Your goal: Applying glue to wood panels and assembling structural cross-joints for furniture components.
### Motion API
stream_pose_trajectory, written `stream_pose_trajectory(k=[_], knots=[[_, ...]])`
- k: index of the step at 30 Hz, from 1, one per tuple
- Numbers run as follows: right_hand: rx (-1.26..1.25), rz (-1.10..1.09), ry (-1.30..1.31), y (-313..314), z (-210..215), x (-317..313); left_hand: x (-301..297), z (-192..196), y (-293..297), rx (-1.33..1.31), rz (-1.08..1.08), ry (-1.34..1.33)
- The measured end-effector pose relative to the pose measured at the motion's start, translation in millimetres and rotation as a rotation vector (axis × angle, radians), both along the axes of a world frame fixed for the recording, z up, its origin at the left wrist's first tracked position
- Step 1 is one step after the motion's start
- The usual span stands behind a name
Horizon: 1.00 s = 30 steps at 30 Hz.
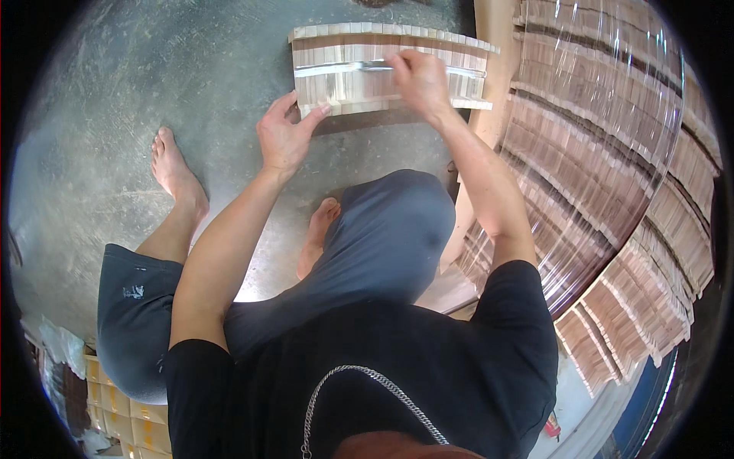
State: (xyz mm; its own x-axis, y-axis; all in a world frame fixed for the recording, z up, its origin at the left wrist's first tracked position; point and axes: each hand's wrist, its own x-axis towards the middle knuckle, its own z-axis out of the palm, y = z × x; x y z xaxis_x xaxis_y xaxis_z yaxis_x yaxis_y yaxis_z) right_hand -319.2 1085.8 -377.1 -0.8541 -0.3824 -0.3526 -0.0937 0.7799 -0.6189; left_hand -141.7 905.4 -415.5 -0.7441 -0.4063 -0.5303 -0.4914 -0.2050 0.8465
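A long bundle of pale wooden pieces [329,53], set side by side in a row, lies ahead of me over the floor. A shiny strip [336,69], like clear tape or film, runs lengthwise across its middle. My left hand [284,138] grips the bundle's near left corner, thumb on the near edge and fingers at the left end. My right hand [420,80] is curled closed over the strip, right of the bundle's middle. Whatever its fingers hold is hidden, and they are slightly blurred.
To my right, many similar wooden bundles [581,130] are stacked, partly under glossy clear film [612,222]. A tan board edge [493,46] borders that stack. Taped cardboard boxes [126,413] stand at lower left. My bare feet rest on the grey concrete floor [92,153].
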Motion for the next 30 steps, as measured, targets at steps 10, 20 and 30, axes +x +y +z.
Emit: stream_pose_trajectory(k=[10, 20, 30], knots=[[0.270, -0.174, 0.055, 140.0, 17.8, -67.2, -2.7, 4.4, -1.1, -0.034, -0.018, -0.034], [0.457, -0.134, 0.309, 206.9, 18.1, -94.5, -7.8, 10.7, -0.3, -0.021, -0.023, -0.027], [0.545, -0.040, 0.524, 191.8, 27.2, -72.9, -6.4, 10.0, -0.4, 0.000, -0.034, -0.022]])
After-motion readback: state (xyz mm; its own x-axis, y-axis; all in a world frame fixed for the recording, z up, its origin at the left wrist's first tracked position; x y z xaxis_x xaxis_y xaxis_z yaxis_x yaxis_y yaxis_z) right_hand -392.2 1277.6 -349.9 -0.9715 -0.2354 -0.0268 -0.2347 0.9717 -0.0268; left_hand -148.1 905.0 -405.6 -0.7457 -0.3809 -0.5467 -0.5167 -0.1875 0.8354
